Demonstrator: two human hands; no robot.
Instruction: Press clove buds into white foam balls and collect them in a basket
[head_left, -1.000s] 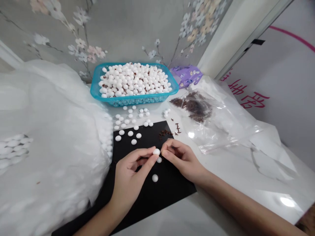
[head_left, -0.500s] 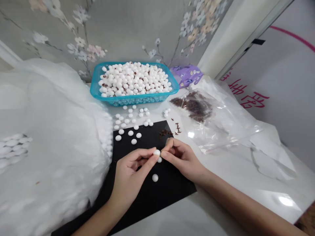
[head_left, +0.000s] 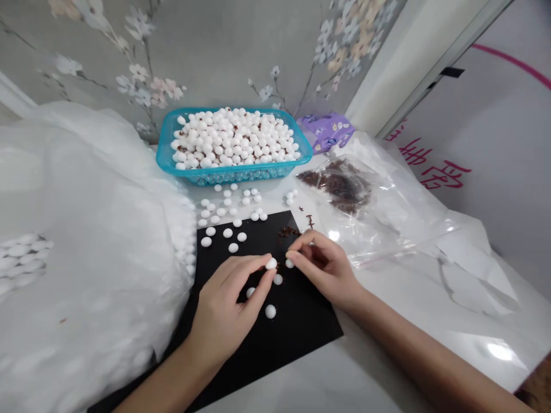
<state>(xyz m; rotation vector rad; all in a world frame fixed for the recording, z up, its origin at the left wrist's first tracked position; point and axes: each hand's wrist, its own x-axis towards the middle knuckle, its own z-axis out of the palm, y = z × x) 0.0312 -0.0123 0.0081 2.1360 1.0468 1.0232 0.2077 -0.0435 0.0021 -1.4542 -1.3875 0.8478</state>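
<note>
In the head view, a white ball [head_left: 271,263] is pinched between the thumb and forefinger of the left hand [head_left: 230,304], just above a black mat [head_left: 305,318]. A small brown bit is seen close beside it, though whether it is joined to the ball cannot be made out. The thumb and forefinger of the right hand [head_left: 329,269] are held close together at a second ball [head_left: 290,264], which is partly covered; whether they are clamped on it cannot be told. Nearby, a loose ball [head_left: 270,311] is seen on the mat, and loose brown pieces [head_left: 287,232] are gathered at its far right corner. Beyond, a blue tray [head_left: 235,174] is heaped with similar balls.

The pinched ball is judged to be very light and probably foam-like, smooth and prone to roll, and easily dented if squeezed hard. It is best gripped gently across its widest part with two fingertips; the brown pieces, thin and possibly brittle, are better taken by the stem.
</note>
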